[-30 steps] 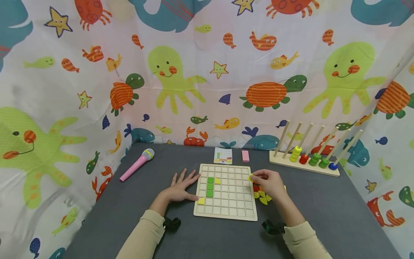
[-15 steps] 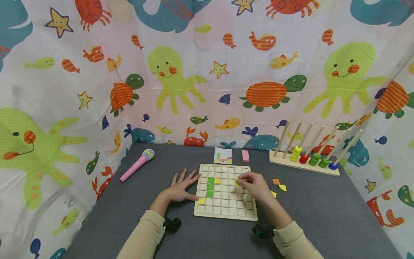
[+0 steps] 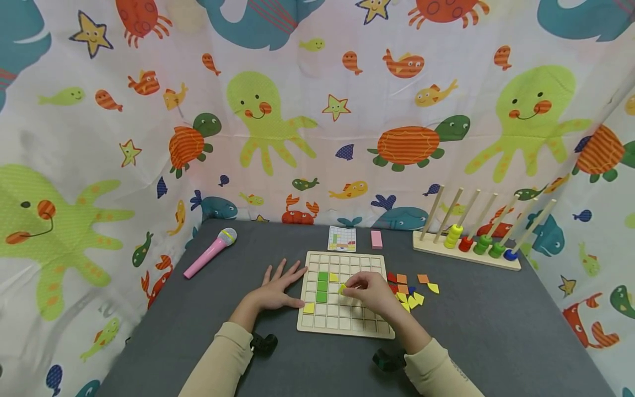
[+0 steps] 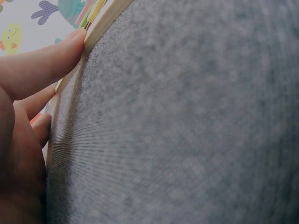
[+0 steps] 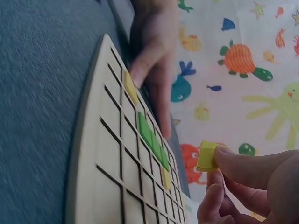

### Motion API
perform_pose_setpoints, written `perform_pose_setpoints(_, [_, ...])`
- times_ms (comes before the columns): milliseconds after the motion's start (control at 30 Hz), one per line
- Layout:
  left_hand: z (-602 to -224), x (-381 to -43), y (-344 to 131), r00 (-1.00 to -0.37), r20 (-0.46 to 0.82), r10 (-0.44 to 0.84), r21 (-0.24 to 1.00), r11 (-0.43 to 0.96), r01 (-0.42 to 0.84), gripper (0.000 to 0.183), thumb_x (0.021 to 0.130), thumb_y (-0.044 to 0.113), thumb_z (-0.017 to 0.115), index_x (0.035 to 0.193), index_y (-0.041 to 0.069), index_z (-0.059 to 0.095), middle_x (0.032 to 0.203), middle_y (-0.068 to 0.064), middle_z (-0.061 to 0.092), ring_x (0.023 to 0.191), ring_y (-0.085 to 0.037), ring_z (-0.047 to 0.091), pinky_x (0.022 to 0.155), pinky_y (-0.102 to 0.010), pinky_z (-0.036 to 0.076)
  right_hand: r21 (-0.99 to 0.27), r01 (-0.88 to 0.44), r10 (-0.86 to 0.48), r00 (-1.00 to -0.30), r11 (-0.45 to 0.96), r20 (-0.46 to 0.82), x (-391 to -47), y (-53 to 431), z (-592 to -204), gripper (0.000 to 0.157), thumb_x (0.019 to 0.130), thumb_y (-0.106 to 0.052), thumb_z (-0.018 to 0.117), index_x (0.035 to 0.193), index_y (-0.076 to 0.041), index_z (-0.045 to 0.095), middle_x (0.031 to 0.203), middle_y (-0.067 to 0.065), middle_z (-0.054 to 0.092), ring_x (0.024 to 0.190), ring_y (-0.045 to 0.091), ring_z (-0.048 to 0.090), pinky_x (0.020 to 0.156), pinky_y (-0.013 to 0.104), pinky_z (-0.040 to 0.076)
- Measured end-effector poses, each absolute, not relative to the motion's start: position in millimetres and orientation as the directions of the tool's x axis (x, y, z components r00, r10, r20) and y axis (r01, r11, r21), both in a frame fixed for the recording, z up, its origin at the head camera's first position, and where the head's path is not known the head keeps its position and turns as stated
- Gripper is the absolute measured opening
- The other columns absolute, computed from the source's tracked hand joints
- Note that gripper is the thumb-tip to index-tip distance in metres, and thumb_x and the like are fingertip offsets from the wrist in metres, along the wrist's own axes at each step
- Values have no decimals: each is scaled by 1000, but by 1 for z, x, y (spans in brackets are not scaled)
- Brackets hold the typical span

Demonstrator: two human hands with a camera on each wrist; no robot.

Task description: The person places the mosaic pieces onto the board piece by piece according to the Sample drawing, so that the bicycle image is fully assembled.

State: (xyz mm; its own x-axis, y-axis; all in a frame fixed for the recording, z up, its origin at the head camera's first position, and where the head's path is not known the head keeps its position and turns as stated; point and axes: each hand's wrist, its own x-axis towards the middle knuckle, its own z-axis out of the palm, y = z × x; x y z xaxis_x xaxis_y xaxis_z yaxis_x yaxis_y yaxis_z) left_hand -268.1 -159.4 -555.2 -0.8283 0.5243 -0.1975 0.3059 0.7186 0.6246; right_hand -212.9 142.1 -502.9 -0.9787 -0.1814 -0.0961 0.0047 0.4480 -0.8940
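Observation:
A wooden grid board [image 3: 352, 325] lies on the dark table, with several green square tiles [image 3: 322, 286] in one column and yellow tiles [image 3: 308, 308] in other cells. My left hand [image 3: 275, 291] rests at the board's left edge, fingers spread and thumb touching the rim. Over the middle of the board, my right hand [image 3: 373, 295] pinches a small yellow tile [image 5: 206, 156] between thumb and fingers. In the right wrist view that tile is held apart from the board surface. The cells beneath the right hand are hidden in the head view.
Loose red, orange, blue and yellow tiles [image 3: 414, 299] lie right of the board. Behind it are a pattern card [image 3: 342, 239] and a pink block [image 3: 376, 239]. A peg rack with rings [image 3: 466, 251] stands at back right, a pink toy microphone [image 3: 210, 253] at left.
My right hand has carried the yellow tile leftward from the loose tiles to above the board's middle. The left hand has stayed in place.

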Motion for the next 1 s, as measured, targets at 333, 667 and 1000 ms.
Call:
perform_pose_setpoints(333, [-556, -268, -158, -833, -206, 514, 616, 729, 298, 95, 84, 60, 72, 161, 36, 23, 171, 6, 7, 156, -30, -19, 117, -63, -20, -873, -41, -274, -956, 486, -108, -210, 119, -515, 10, 89, -19, 78, 90, -10, 75, 76, 2, 66, 69, 16, 54, 60, 28, 43])
perform_pose_setpoints(667, [-555, -267, -158, -841, -202, 502, 616, 733, 289, 94, 84, 60, 73, 161, 37, 24, 171, 8, 8, 156, -30, -18, 117, -63, -20, -813, -145, -295, -955, 564, -35, -206, 96, -524, 6, 88, -17, 79, 86, -13, 77, 73, -3, 66, 66, 13, 55, 59, 26, 45])
perform_pose_setpoints(1000, [-553, -266, -158, -838, -193, 510, 626, 722, 295, 94, 84, 57, 74, 161, 35, 25, 171, 4, 9, 156, -31, -17, 117, -62, -20, -734, -197, -284, -959, 650, 5, -205, 84, -530, 7, 87, -17, 80, 81, -16, 76, 70, -9, 64, 64, 7, 54, 59, 24, 46])
